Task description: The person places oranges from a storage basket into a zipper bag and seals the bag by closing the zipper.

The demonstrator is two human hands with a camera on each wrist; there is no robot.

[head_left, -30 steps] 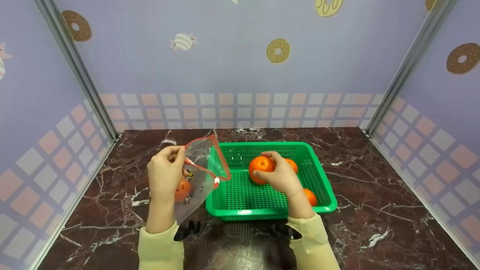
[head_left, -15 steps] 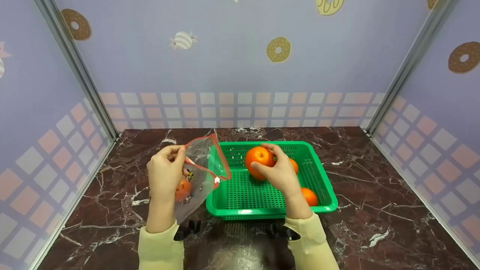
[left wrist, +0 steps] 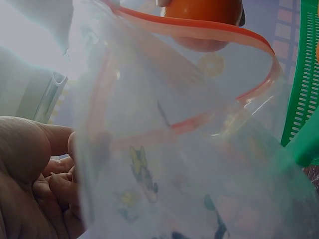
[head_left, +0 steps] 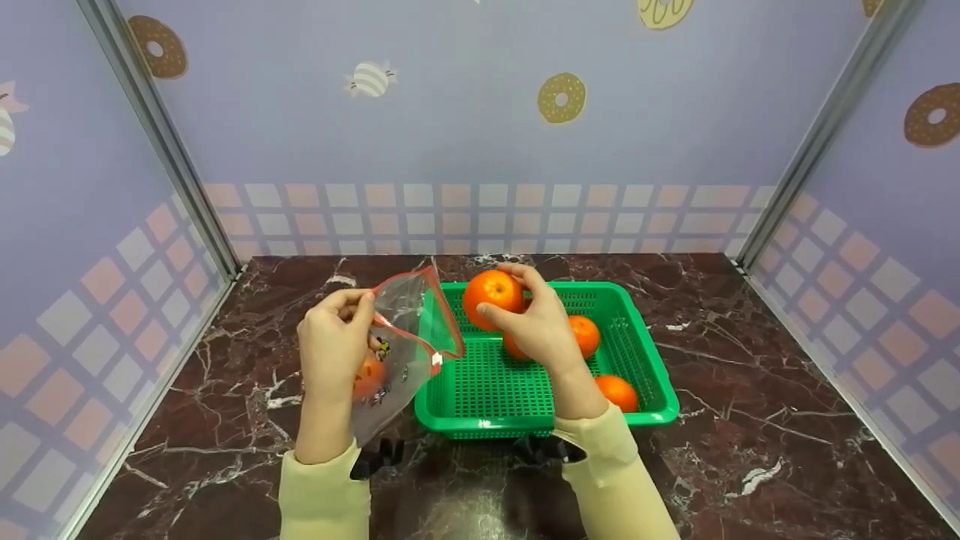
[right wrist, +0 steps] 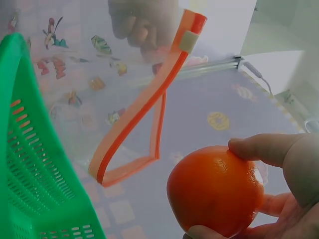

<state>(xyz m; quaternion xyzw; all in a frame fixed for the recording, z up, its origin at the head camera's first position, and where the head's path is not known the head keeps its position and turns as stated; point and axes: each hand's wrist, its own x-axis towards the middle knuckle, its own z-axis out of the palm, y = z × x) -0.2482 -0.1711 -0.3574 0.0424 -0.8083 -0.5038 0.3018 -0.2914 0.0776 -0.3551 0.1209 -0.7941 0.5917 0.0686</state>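
Note:
My left hand (head_left: 328, 341) pinches the red-edged mouth of a clear zip bag (head_left: 401, 375) printed with small cartoon figures. The bag's mouth gapes toward the right, and a white slider (head_left: 437, 360) sits at its near corner. Inside the bag, behind the film, lies one orange (head_left: 367, 377). My right hand (head_left: 544, 322) grips another orange (head_left: 491, 294) between thumb and fingers, just right of the bag's mouth and over the far left part of a green basket (head_left: 656, 360). In the right wrist view, the held orange (right wrist: 214, 191) is apart from the red rim.
Three more oranges stay in the basket: one partly behind my right hand, one orange (head_left: 584, 335) beside it, and one orange (head_left: 617, 394) at the near right corner. The basket stands on a dark marbled table (head_left: 750, 420), enclosed by patterned walls (head_left: 480, 150).
My right hand has lifted the orange and carried it up and left toward the bag's mouth, uncovering another orange beneath. My left hand and the bag have hardly moved.

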